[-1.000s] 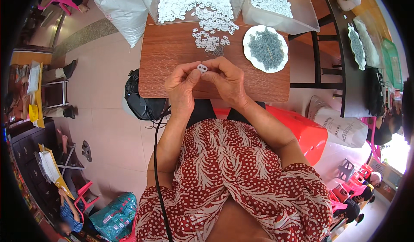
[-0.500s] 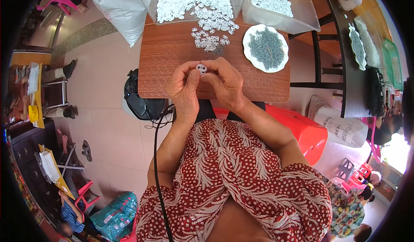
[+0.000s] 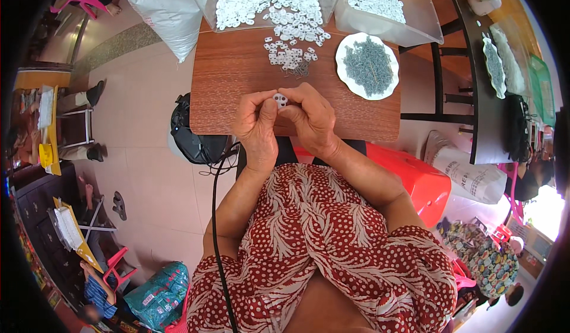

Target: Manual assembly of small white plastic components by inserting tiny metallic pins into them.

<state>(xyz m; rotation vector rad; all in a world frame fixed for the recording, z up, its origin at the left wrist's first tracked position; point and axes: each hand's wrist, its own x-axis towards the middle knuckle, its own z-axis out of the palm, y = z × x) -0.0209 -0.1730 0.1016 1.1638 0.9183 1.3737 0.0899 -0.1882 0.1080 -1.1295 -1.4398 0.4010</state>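
Observation:
Above the near part of the brown table [image 3: 219,104], a small white plastic piece with round holes [image 3: 280,100] is pinched between both hands. My left hand [image 3: 257,122] grips its left side with thumb and forefinger; my right hand [image 3: 312,119] closes on its right side. Fingers cover its edges, so I cannot tell whether a screw is in it. Just beyond lie loose white plastic pieces [image 3: 290,57], with a few thin grey screws [image 3: 300,70] at their near end. Many more grey screws [image 3: 368,66] fill a scalloped white plate [image 3: 345,83] on the right.
Two clear plastic tubs [image 3: 380,29] of white pieces stand at the far edge, beside a white sack [image 3: 169,15]. A black cable [image 3: 215,226] runs down past my left forearm. Left of the table sits a black bag [image 3: 190,134]; a red stool [image 3: 409,181] is at right.
Both hands have shifted slightly nearer and to the right, still pinching the white piece, which appears slightly turned. In the right background, a person in a patterned top has moved.

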